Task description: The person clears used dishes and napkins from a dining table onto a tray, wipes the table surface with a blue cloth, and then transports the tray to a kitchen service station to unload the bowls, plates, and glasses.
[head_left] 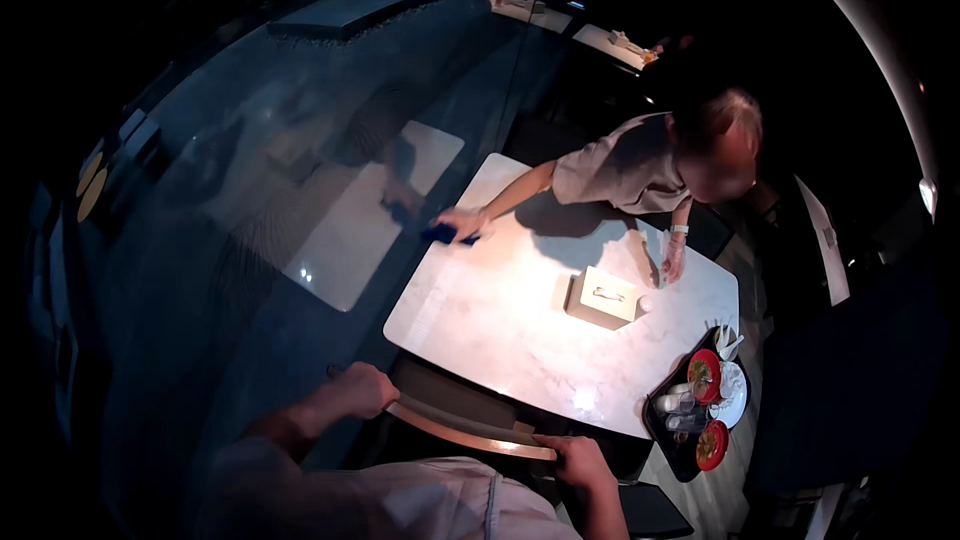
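Note:
My left hand [365, 390] is closed round the left end of a chair's curved wooden backrest [470, 434]. The right end of the same backrest is in the grip of my right hand [582, 462]. The chair stands at the near side of a white marbled table [480, 340], its seat largely hidden in shadow. Across the table a person [625, 165] leans over it, pressing a dark blue cloth [450, 233] near its left edge. That person's other hand rests by the far right edge.
A tissue box [603, 298] sits mid-table beside a small round white item [645, 304]. At the right table corner is a black tray [660, 430] holding red bowls [711, 445], a white plate and cups. Dark reflective glass [300, 160] runs along the left.

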### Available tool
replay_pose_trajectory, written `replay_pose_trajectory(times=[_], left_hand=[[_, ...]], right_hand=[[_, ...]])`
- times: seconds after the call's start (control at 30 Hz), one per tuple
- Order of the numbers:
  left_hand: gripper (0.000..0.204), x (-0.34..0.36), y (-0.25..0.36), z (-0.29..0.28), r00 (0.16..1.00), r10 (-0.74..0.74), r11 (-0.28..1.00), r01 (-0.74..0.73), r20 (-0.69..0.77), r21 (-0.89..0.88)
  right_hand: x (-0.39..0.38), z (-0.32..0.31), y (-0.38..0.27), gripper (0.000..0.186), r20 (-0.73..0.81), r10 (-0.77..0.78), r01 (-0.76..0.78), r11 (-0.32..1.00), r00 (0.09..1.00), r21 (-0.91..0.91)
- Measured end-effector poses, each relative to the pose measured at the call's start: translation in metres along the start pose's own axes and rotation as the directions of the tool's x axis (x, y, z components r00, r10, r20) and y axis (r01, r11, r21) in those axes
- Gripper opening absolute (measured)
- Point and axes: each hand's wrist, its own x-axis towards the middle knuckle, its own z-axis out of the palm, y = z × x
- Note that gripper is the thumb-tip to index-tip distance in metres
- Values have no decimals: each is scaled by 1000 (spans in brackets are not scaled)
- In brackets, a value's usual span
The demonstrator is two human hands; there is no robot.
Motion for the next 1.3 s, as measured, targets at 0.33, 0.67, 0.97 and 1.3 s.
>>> replay_pose_trajectory(times=[0.33,0.67,0.97,1.3], left_hand=[[18,17,27,29,996,-10,1000,8,90,21],[29,31,38,106,1000,9,998,-11,-24,-62],[49,22,71,255,983,-53,998,56,-176,12],[62,11,135,241,943,-299,953,289,-144,-86]], right_hand=[[-28,37,18,54,-109,31,-28,999,994,31],[-42,94,51,49,-190,13,-10,1000,982,13],[-68,215,70,47,-195,91,-80,995,977,62],[-91,238,93,71,-186,348,-299,921,919,250]])
